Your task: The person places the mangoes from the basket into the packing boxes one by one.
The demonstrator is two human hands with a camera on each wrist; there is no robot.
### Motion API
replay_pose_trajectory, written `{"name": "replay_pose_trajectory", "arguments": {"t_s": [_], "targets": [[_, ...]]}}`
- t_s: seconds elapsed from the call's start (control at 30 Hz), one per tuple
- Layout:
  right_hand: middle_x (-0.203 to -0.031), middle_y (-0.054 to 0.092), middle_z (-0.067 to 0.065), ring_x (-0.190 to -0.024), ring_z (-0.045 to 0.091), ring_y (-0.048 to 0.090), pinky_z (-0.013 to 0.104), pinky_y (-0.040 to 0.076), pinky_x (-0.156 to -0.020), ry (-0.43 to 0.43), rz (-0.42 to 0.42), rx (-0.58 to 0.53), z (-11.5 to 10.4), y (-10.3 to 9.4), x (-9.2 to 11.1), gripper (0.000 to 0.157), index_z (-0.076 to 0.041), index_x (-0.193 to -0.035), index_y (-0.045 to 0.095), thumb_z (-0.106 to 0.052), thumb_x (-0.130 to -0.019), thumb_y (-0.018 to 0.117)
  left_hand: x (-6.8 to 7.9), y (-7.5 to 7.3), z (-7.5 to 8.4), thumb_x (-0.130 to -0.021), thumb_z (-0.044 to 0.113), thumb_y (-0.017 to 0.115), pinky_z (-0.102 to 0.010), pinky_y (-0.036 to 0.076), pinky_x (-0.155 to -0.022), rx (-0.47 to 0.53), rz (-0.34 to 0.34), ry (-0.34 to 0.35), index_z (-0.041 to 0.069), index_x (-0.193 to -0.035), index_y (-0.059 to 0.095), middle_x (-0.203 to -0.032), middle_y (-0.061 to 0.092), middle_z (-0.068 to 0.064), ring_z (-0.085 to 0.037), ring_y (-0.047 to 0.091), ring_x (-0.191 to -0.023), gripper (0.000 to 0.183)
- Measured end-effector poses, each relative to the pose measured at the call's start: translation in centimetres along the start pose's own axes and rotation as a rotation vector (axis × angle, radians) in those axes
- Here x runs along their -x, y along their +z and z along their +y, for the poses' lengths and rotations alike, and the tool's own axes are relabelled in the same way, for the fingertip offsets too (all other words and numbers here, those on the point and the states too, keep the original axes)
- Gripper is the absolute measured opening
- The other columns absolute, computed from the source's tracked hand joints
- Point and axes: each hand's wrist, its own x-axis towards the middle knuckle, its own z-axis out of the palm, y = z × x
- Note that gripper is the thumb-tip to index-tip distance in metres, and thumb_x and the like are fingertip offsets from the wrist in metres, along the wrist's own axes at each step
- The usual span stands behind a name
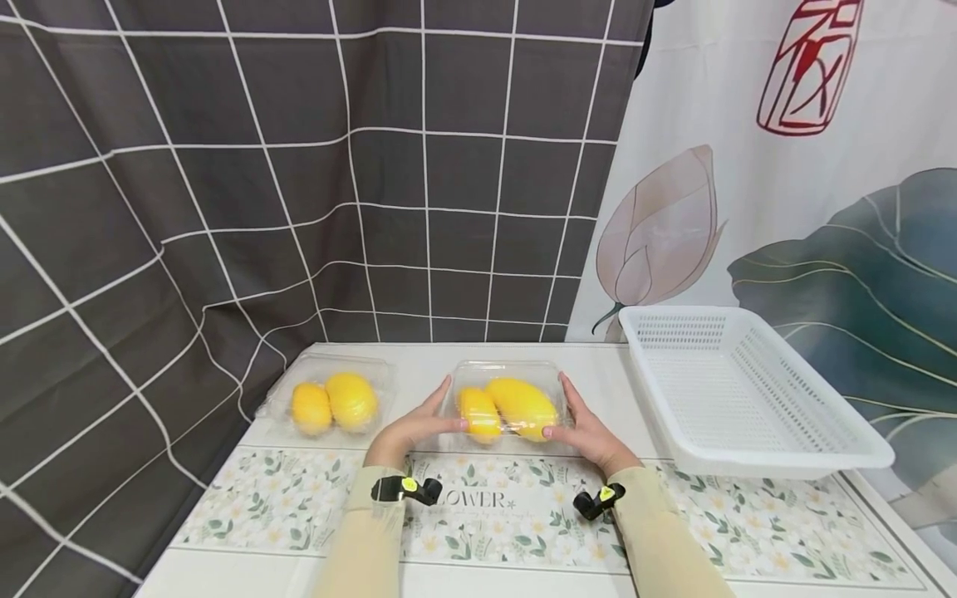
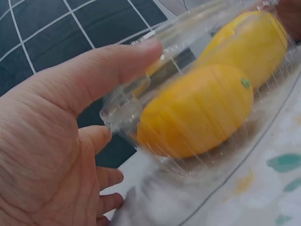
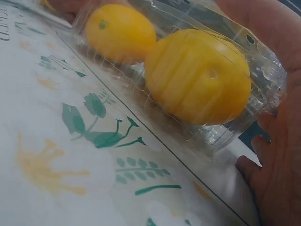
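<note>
A clear plastic clamshell box (image 1: 510,368) lies in front of me with two yellow fruits inside, a smaller one (image 1: 480,414) on the left and a larger oblong one (image 1: 522,405) on the right. My left hand (image 1: 416,428) holds the box's left end. In the left wrist view its thumb is on the lid, its index fingertip meets the rim, and the other fingers stand apart. My right hand (image 1: 594,432) holds the right end, thumb at the front. Its fingers (image 3: 263,136) lie along the end wall, partly out of view.
Left of my hands sits another clear box (image 1: 380,374) with two yellow fruits (image 1: 351,401). At the right stands a white perforated plastic basket (image 1: 777,461). A floral strip (image 1: 299,498) crosses the white table, and a dark checked curtain (image 1: 463,191) hangs behind.
</note>
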Motion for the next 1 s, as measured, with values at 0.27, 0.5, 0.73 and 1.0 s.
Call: {"name": "replay_pose_trajectory", "arguments": {"t_s": [0.27,0.5,0.73,1.0], "targets": [[-0.153,0.001,0.009,-0.136,0.039,0.008,0.056,0.008,-0.107,-0.059,0.035,-0.017,0.9,0.1,0.5,0.077,-0.019,-0.149,0.005,-0.021,-0.090,0.055,-0.3,0.4,-1.2,-0.075,0.046,0.069,-0.064,0.000,-0.103,0.033,0.028,0.010,0.041,-0.146,0.007,-0.153,0.003,0.003,-0.036,-0.001,-0.137,0.094],[-0.154,0.005,0.005,-0.139,0.029,0.004,0.051,0.004,-0.109,0.026,0.064,0.027,0.3,0.1,-0.2,0.065,-0.019,-0.149,0.009,-0.017,-0.090,0.036,-0.4,1.1,-1.4,-0.080,0.024,0.054,-0.067,-0.014,-0.097,0.096,0.081,0.045,0.034,-0.148,0.007,-0.152,0.012,-0.002,-0.041,-0.018,-0.133,0.083],[-0.153,0.011,0.001,-0.137,0.031,0.013,0.051,0.010,-0.109,0.033,0.136,0.051,0.0,0.4,0.1,0.069,-0.023,-0.149,0.010,-0.013,-0.087,0.038,-0.4,2.3,-1.3,-0.078,0.015,0.045,-0.060,-0.009,-0.104,0.015,0.219,0.082,0.023,-0.149,0.010,-0.152,0.014,-0.007,-0.038,-0.006,-0.137,0.079],[-0.151,0.020,0.009,-0.136,0.031,0.019,0.049,0.014,-0.109,0.065,0.252,0.208,-0.1,1.1,1.4,0.060,-0.012,-0.148,0.013,-0.022,-0.094,0.036,0.3,3.6,-1.2,-0.089,0.023,0.034,-0.047,-0.003,-0.110,-0.193,0.316,0.088,0.013,-0.148,0.017,-0.151,0.019,-0.011,-0.032,0.008,-0.138,0.062]]}}
